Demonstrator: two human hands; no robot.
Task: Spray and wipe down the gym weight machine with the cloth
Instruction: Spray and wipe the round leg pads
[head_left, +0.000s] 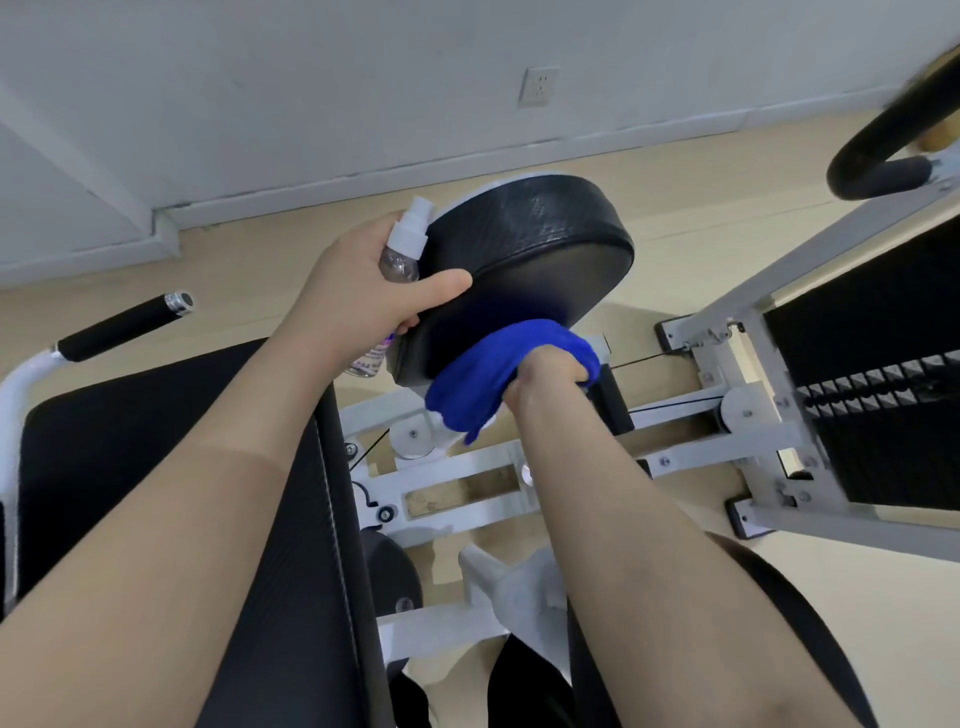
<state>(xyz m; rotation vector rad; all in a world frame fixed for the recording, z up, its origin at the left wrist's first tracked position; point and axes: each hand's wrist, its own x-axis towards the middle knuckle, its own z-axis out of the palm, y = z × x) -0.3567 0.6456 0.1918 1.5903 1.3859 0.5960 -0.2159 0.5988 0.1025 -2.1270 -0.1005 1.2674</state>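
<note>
Left fingers (441, 286): closed around spray bottle (400, 254), thumb on black pad (530, 249).
Right fingers (561, 371): clenched on blue cloth (478, 384) against pad.
Bottle label: illegible.

floor (670, 244): pale wood-look, runs from white skirting at far wall to near edge of view.
machine frame (467, 483): white steel, stands directly on floor, mid-floor; cross rails run L–R w/ pulleys + thin cable.
frame feet (740, 517): black end caps on floor, R side, below weight stack; 2nd cap further back nr (670, 335).
weight stack (878, 410): black plates in white uprights, R edge of floor.
seat pad (171, 509): black, L side, carried by frame, not touching floor.
wall socket (539, 87): on wall above skirting, far edge.
floor btw rails: bare strips show through frame gaps.
</note>
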